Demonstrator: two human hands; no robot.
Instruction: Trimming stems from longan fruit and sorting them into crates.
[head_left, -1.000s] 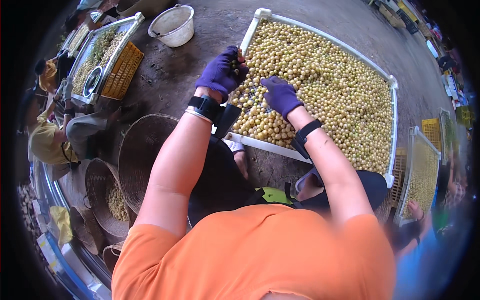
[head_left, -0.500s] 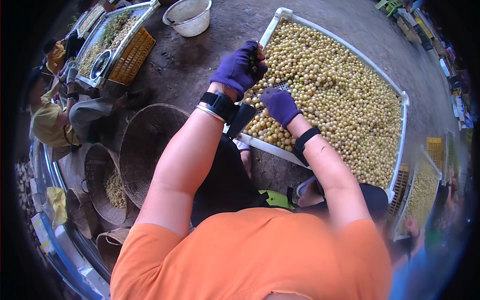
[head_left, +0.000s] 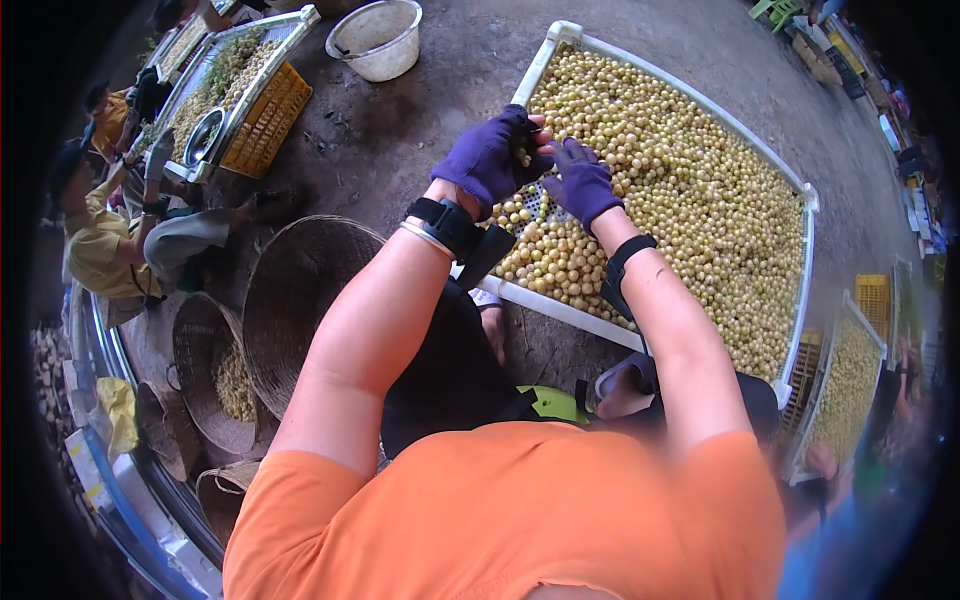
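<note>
Two-handed, holds the left hand (head_left: 494, 160) curled around small yellow-green fruit (head_left: 523, 156) and the right hand (head_left: 583, 187) finger-bent just beside, grip unclear, above a white-framed mesh tray (head_left: 565, 31), with pale round fruit (head_left: 690, 210) heaped rightward.

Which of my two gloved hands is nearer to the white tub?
Left. In the picture, your left hand is below and right of the tub; your right hand is farther right, over the fruit tray.

L head cam | wide fisheye | facing dn | tray (head_left: 800, 270) nr
</note>
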